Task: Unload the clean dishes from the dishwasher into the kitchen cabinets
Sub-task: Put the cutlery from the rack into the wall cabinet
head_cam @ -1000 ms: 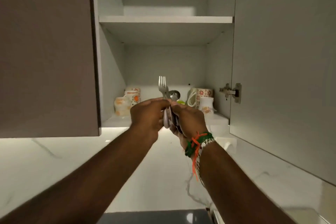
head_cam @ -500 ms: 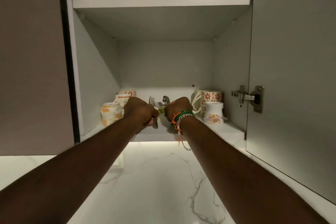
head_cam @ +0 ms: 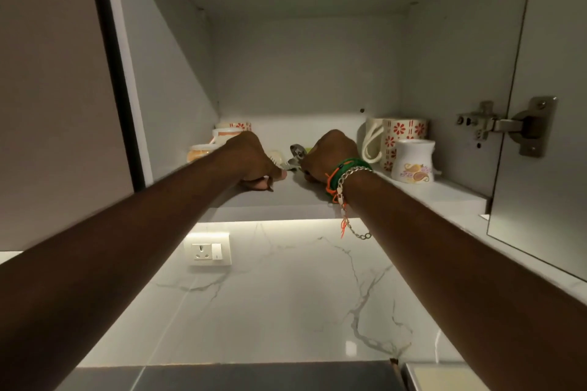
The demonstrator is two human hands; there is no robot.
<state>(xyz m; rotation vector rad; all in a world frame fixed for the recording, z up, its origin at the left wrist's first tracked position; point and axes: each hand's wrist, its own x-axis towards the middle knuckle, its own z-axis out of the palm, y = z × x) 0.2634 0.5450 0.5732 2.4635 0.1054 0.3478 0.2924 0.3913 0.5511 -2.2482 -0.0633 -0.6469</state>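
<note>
Up on the bottom shelf (head_cam: 444, 190) of the open cabinet, both of the person's hands rest side by side, just apart. At 9 o'clock of the gap, the left hand (head_cam: 251, 159) has its fingers curled under against the shelf; what they pinch I cannot tell. At 3 o'clock, the right hand (head_cam: 330, 152) curls around cutlery (head_cam: 297, 154), a spoon bowl poking out between the 2 hands. Mugs (head_cam: 405, 140) stand at the right hand's 3 o'clock, cups (head_cam: 222, 133) at the left hand's 10 o'clock.
</note>
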